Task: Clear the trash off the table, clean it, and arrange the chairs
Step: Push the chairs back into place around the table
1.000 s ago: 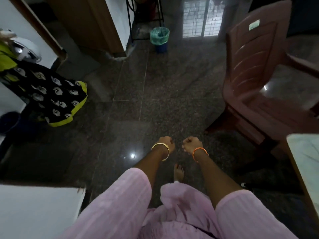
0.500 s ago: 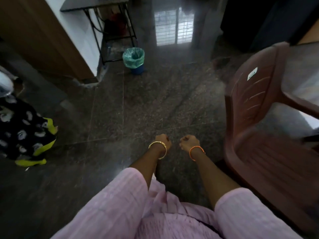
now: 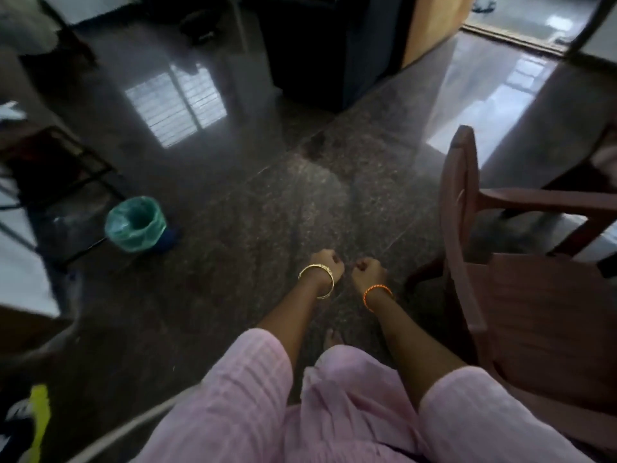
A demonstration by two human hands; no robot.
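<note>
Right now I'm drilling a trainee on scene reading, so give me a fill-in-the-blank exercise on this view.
1. The bin is lined with a ____ bag.
2. The brown chair stands on the person's ____ side.
3. The left hand has a ____ bangle on its wrist.
4. Both hands are curled into ____.

Missing: green; right; gold; fists

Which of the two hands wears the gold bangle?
The left hand: a gold bangle circles its wrist. The right hand wears a thin orange band instead. Both hands are curled into fists.
</note>
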